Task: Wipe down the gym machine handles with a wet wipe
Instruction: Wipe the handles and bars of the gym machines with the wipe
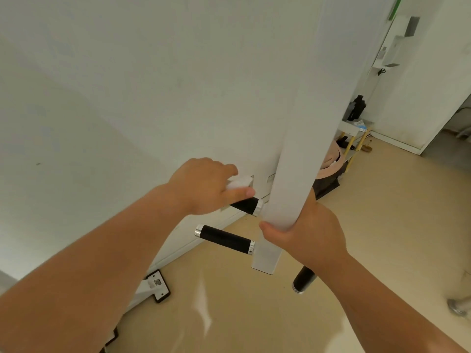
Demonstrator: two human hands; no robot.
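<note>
Two hands in view, both busy. Left hand [206, 186] is wrapped over the top of a folded white wet wipe [239, 183], fingers curled down around it, thumb stretched out along its underside. Wipe sits on the upper handle [246, 205], a black grip with a silver end collar; only the stretch of the grip next to the post shows, the rest is under the hand and wipe. Right hand [305, 231] is clasped round the white post [293, 161] of the machine, thumb across the near face, fingers hidden behind. Post is square in section, runs from the top of the frame down to a cut end just below the right hand.

Lower handle [224, 239] sticks out to the left from the post near its bottom end, black grip, silver collars at both ends, nothing touching it. It lies under the upper handle and roughly parallel to it. Third handle [304, 278] pokes out below the right wrist, pointing down toward the floor [382, 225], partly hidden by the forearm.

Floor is beige and glossy. White wall [127, 98] behind the machine, with a socket plate [271, 178] just left of the post. White base foot [159, 285] with a black plate rests on the floor by the skirting, lower left. Far back right, a small shelf [353, 128] with yellow legs carries a dark bottle [358, 108]; something pink [331, 160] is below it, partly behind the post.
</note>
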